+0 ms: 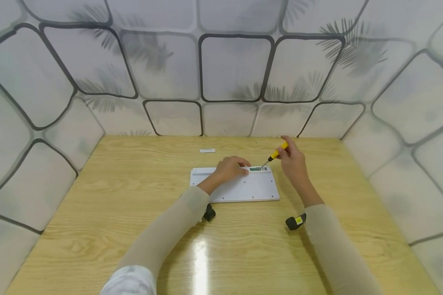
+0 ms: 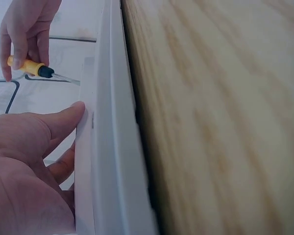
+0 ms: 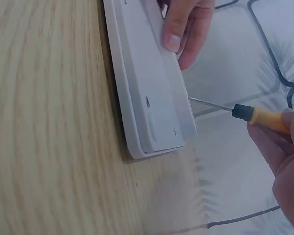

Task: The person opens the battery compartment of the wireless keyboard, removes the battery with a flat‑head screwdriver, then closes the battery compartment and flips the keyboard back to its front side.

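Observation:
A white keyboard (image 1: 243,189) lies face down on the table, small screws dotting its back. Along its far edge, toward the right end, an uncovered battery slot (image 1: 255,169) shows something green inside. My left hand (image 1: 230,169) grips that far edge just left of the slot, thumb (image 3: 173,43) on the back and fingers beyond the edge. In my right hand (image 1: 292,162) is a yellow screwdriver (image 1: 278,152) with a black collar, held by the handle. Its metal shaft (image 3: 210,103) slants down, the tip at the slot.
A small white strip (image 1: 207,150), like a battery cover, lies on the wooden table (image 1: 133,176) behind the keyboard. Patterned cloth walls (image 1: 236,67) border the table at the back and sides. Black wrist cameras (image 1: 295,221) hang close over the wood.

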{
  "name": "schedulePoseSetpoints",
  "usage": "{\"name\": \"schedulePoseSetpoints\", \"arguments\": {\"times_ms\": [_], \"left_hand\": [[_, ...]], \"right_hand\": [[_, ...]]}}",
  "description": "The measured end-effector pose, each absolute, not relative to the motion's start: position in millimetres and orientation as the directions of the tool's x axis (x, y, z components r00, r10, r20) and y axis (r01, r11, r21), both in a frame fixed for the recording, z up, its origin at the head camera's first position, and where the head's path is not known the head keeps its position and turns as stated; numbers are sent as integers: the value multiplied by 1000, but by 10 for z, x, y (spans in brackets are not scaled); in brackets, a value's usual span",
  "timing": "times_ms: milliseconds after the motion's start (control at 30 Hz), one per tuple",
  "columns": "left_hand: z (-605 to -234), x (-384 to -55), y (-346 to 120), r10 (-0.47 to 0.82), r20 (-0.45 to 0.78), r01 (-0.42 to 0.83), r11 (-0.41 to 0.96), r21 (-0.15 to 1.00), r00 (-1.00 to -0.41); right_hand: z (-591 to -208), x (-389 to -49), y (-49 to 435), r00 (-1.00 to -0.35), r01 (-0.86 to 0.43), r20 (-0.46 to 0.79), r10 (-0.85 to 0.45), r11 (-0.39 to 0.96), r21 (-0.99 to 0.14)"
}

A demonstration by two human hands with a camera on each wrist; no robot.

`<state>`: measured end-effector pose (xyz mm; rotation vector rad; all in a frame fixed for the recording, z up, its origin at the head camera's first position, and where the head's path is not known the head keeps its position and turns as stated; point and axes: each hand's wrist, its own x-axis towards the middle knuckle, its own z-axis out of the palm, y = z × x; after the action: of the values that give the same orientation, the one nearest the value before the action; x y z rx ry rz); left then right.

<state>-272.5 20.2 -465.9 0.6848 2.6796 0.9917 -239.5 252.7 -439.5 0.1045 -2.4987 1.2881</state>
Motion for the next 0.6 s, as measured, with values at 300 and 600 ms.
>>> {"name": "schedulePoseSetpoints", "arguments": {"times_ms": [300,600], "left_hand": [[-4635,-2699,208,485,-47,338,674,657,-873],[-4662,-2724,207,494,-37,356,675,646,-869]], "right_hand": [[-4331,-2411,2454,-901,-305,433,-37,763,-569],[-4252,-2412,2298,-820,-435,534,-207,831,-346]]}}
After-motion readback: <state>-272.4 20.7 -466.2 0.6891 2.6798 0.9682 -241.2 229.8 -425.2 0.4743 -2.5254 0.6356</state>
